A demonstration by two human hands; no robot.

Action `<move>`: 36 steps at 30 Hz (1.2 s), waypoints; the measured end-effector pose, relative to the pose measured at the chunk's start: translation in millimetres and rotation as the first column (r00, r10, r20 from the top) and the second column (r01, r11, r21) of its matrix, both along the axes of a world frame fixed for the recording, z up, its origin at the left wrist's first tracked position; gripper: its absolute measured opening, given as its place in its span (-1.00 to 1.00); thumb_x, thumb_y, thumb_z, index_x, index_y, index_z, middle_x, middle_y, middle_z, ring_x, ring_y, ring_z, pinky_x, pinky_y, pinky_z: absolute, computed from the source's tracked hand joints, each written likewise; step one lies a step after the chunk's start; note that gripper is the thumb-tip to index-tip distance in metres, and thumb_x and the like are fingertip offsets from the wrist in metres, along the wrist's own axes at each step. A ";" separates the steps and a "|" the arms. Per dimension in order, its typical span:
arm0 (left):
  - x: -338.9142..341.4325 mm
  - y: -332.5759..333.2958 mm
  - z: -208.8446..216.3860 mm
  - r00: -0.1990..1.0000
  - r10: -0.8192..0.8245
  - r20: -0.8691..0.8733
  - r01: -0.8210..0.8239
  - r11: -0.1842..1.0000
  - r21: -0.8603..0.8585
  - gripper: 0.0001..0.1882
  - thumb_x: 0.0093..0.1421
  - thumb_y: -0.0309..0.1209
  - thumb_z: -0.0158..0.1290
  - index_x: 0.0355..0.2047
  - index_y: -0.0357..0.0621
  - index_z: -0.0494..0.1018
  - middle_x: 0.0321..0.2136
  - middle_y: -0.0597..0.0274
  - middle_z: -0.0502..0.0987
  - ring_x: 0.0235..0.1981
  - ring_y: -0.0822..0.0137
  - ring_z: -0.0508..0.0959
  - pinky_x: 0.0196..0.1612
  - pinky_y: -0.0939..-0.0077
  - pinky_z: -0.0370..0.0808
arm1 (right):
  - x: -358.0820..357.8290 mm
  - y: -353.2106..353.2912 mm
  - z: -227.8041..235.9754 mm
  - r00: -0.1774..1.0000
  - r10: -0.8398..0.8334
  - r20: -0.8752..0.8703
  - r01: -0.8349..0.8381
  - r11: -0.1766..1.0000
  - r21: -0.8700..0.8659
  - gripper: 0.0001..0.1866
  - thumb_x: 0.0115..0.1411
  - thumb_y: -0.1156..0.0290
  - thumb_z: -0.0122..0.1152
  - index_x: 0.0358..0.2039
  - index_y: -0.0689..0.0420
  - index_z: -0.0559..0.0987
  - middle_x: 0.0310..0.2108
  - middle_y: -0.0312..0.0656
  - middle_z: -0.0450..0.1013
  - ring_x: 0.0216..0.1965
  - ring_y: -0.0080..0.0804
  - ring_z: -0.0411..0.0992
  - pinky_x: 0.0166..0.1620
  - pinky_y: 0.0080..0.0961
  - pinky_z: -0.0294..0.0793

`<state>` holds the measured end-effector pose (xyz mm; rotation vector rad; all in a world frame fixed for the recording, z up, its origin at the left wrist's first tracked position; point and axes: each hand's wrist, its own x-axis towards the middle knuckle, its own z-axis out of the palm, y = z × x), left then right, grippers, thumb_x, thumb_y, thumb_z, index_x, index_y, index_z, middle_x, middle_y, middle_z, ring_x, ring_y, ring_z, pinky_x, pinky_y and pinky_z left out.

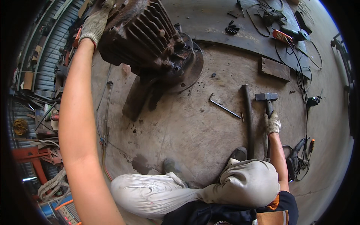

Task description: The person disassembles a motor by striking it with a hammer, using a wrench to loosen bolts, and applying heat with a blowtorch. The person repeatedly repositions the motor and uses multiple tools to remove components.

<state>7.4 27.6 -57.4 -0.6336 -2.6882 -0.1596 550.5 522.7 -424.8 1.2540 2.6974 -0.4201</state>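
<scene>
Our gloved right hand [273,123] is closed around the handle of the hammer [266,97], just under its head. For good handling, we think it is better to hold lower on the handle for any blow, and to lift straight up, because the pipe [248,120] lies just beside it on the left. Our gloved left hand [96,27] is laid on the upper left side of the rusty motor [140,33]; whether it grips or only leans, we cannot tell. This motor looks heavy, so we should steady it firmly and avoid pinching. The hammer is on or just above the floor [180,131], off the near edge of the metal sheet [213,28], toward its right corner. The motor is directly at the left hand, well apart from the right one.
</scene>
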 end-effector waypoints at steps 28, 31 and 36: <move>70.4 -27.0 -8.9 0.983 -0.148 0.109 0.029 0.708 0.706 -0.25 0.37 0.15 -0.10 0.28 -0.25 0.36 0.18 -0.04 0.49 0.26 0.25 0.43 0.27 0.41 0.29 | 22.6 23.5 -43.1 0.989 0.140 0.045 -0.145 0.979 0.141 -0.32 0.23 0.02 0.23 0.22 0.20 0.39 0.07 0.16 0.46 0.08 0.13 0.45 0.13 -0.10 0.46; 135.5 -56.4 -52.0 0.828 0.415 0.378 -0.561 0.592 0.578 -0.37 0.42 -0.02 -0.11 0.37 -0.09 0.26 0.31 0.04 0.37 0.27 0.26 0.42 0.27 0.45 0.32 | 22.7 24.6 -44.5 0.992 0.127 0.025 -0.129 0.983 0.127 -0.32 0.23 0.03 0.24 0.22 0.21 0.40 0.05 0.17 0.47 0.07 0.12 0.46 0.13 -0.10 0.46; 191.6 -45.5 -173.0 0.972 0.052 0.229 -0.104 0.969 0.224 -0.60 0.28 -0.19 0.08 0.05 -0.09 0.56 -0.01 0.08 0.60 0.06 0.07 0.54 0.12 0.19 0.45 | 19.9 24.7 -42.6 0.991 0.122 0.055 -0.127 0.986 0.104 -0.34 0.24 0.03 0.23 0.21 0.21 0.42 0.05 0.17 0.47 0.08 0.13 0.45 0.13 -0.09 0.45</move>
